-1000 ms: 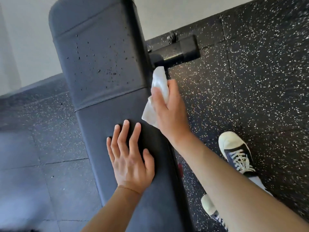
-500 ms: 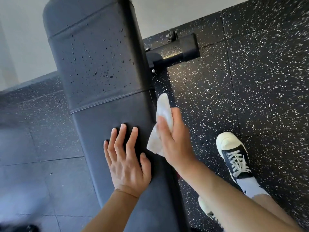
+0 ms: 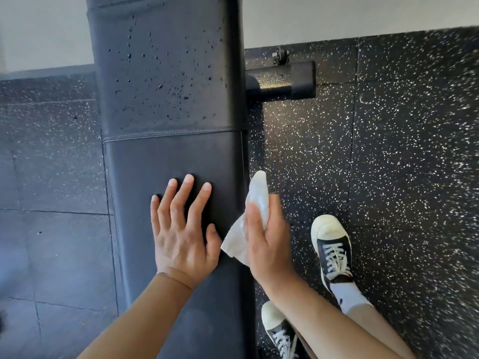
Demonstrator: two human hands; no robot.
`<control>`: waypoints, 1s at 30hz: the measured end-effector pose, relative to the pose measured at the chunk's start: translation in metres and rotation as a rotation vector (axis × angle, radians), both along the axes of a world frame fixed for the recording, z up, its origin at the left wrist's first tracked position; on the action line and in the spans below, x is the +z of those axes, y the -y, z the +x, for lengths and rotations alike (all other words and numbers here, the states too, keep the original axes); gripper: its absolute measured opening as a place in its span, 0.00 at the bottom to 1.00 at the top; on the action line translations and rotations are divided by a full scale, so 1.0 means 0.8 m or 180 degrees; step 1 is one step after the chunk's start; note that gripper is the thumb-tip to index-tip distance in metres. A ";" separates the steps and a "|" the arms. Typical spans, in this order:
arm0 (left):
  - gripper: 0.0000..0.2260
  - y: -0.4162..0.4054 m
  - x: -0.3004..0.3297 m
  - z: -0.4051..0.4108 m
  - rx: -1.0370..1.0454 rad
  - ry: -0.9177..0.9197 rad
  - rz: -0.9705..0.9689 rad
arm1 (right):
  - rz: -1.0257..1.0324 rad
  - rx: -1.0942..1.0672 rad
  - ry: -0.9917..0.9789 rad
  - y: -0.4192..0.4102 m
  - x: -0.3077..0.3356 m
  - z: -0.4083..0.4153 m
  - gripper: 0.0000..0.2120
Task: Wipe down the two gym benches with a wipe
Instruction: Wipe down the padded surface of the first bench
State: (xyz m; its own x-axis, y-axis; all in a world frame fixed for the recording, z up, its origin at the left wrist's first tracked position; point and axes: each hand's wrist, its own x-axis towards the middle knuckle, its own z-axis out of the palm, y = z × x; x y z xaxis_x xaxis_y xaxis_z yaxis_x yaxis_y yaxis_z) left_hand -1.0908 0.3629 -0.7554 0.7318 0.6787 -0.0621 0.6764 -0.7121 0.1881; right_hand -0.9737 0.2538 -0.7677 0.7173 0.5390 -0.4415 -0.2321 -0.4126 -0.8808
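Nearby, sneaker [image 3: 332,244] beside bench [image 3: 171,156]

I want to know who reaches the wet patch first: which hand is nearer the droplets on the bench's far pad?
Roughly level; the left hand lies flat on the near pad, directly below the droplets. The right hand, holding the wipe, is off the bench's right edge.

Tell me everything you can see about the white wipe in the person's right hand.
The wipe is white, thin and crumpled, bunched into a loose fold; whether paper or cloth I cannot tell. The right hand grips it, one end poking up past the fingertips, a flap hanging out toward the thumb side. It is held along the right edge of the black padded bench, seemingly pressed on the bench's side. The left hand lies flat on the pad beside it, apparently not touching it.
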 end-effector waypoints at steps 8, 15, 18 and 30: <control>0.31 -0.001 0.000 0.000 -0.0002 0.0049 0.0008 | -0.0074 -0.0402 0.0197 -0.120 -0.013 0.100 0.13; 0.29 0.002 0.002 -0.001 -0.0024 0.0167 -0.0030 | 0.0004 -0.0413 0.0403 -0.041 -0.010 0.017 0.13; 0.29 0.006 0.002 -0.002 0.0026 0.0195 -0.0040 | -0.0003 -0.0380 0.0365 0.012 -0.007 -0.035 0.12; 0.30 0.186 0.015 -0.257 0.0021 -0.0156 -0.0272 | -0.0101 -0.0344 0.0068 -0.034 -0.009 0.018 0.11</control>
State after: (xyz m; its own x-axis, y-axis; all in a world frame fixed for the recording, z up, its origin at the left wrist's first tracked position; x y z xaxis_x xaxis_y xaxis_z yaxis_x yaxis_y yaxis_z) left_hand -1.2961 0.2139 -0.7431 0.7220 0.6741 -0.1557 0.6909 -0.6904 0.2145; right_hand -0.9594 0.2811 -0.7745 0.7799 0.4441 -0.4410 -0.2579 -0.4140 -0.8730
